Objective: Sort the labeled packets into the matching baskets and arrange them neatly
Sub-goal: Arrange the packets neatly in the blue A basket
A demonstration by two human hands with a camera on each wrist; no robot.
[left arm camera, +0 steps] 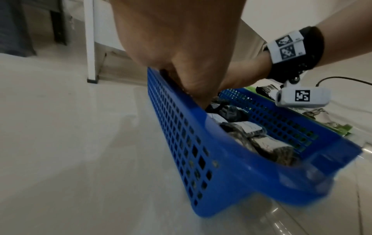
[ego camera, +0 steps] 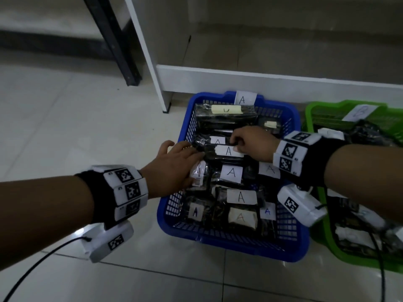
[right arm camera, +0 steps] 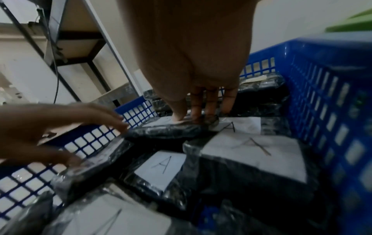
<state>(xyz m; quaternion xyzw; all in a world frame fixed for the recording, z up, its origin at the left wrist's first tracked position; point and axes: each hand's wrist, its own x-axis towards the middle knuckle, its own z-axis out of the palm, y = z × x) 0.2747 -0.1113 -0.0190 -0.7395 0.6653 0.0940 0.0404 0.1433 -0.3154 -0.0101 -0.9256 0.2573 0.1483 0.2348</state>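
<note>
A blue basket [ego camera: 231, 245] tagged "A" [ego camera: 245, 98] sits on the floor, packed with several black plastic-wrapped packets bearing white "A" labels. My right hand [ego camera: 253, 142] pinches the right end of one such packet [ego camera: 226, 151] lying across the middle of the pile; the right wrist view shows thumb and fingers [right arm camera: 211, 108] clamped on its edge [right arm camera: 171, 130]. My left hand [ego camera: 174, 162] reaches over the basket's left rim [left arm camera: 241, 182], its straight fingers [right arm camera: 112, 120] touching the same packet's left end. A green basket [ego camera: 309, 114] tagged "B" [ego camera: 359, 113] stands to the right and holds more packets.
A white shelf frame [ego camera: 261, 79] runs just behind both baskets, its upright [ego camera: 152, 62] coming down at the left. A dark metal leg [ego camera: 122, 51] stands further left. Wrist camera cables trail over the tiled floor [ego camera: 32, 269] and across the green basket [ego camera: 379, 253].
</note>
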